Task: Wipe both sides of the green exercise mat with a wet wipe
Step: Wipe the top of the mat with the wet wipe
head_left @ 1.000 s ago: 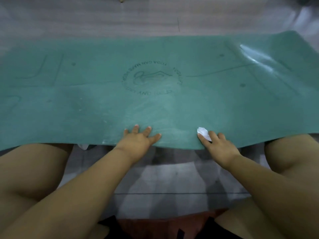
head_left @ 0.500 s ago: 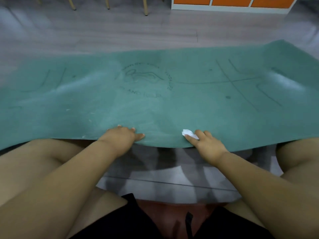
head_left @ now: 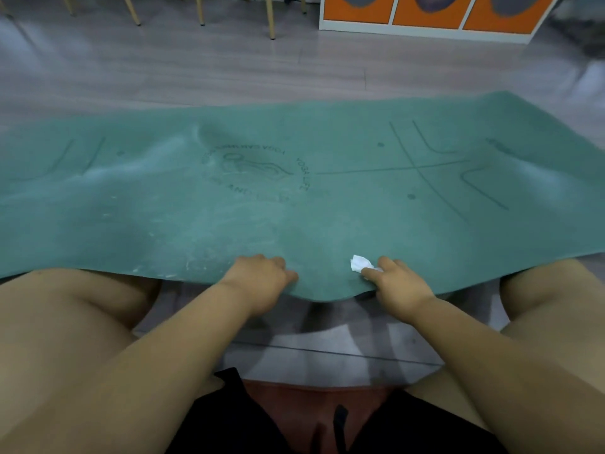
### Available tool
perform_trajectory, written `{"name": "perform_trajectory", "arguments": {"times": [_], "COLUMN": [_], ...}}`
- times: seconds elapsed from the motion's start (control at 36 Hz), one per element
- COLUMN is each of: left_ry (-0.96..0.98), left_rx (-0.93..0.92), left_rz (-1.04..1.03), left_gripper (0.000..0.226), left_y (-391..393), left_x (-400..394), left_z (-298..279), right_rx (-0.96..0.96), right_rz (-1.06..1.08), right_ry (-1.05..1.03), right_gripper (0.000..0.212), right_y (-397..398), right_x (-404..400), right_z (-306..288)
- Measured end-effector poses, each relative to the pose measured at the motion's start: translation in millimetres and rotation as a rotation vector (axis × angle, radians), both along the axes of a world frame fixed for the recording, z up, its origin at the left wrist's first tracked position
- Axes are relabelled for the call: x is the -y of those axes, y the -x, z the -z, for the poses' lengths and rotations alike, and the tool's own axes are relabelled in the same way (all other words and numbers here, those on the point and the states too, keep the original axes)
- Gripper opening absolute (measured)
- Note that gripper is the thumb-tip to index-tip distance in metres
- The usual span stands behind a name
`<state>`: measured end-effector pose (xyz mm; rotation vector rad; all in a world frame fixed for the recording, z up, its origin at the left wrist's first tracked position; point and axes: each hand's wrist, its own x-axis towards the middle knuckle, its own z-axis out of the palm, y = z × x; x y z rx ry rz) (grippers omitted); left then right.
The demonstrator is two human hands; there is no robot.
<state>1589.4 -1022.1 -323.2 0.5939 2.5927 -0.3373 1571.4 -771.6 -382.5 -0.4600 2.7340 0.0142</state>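
From the head camera, the green exercise mat (head_left: 294,198) lies spread on the grey floor (head_left: 229,70), its long axis running left to right across the view and its near long edge lifted over the person's knees. The left hand (head_left: 258,283) curls its fingers round that near edge, while the right hand (head_left: 399,286) grips the edge too, pinching a crumpled white wet wipe (head_left: 360,263) against the mat's top.

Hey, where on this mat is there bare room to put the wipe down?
The mat is bare across its middle and far half, around the printed logo and the line markings. It is crowded only at the near edge, where the left hand grips it and the right hand holds the wipe.
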Motion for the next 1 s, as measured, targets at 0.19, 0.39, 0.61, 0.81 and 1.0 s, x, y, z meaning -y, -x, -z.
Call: {"name": "perform_trajectory", "arguments": {"times": [0.19, 0.39, 0.61, 0.81, 1.0], "left_ry": [0.100, 0.165, 0.168, 0.160, 0.145], "left_rx": [0.086, 0.147, 0.193, 0.260, 0.332], "left_rz": [0.055, 0.141, 0.131, 0.119, 0.103], "left_gripper": [0.032, 0.030, 0.031, 0.033, 0.035], "left_y": [-5.4, -15.4, 1.3, 8.3, 12.1], "left_x": [1.0, 8.5, 2.7, -1.5, -2.9], "left_z": [13.9, 35.7, 53.5, 64.8, 74.0], "right_rx": [0.010, 0.181, 0.331, 0.075, 0.058], "right_rz": [-0.056, -0.034, 0.095, 0.290, 0.330], "right_ry": [0.064, 0.144, 0.312, 0.497, 0.449], "right_gripper": [0.043, 0.045, 0.040, 0.041, 0.025], "right_y": [-10.0, -21.3, 0.7, 14.5, 18.3], "right_x": [12.7, 21.4, 15.4, 24.4, 37.9], "right_z": [1.2, 25.3, 26.3, 37.4, 63.9]}}
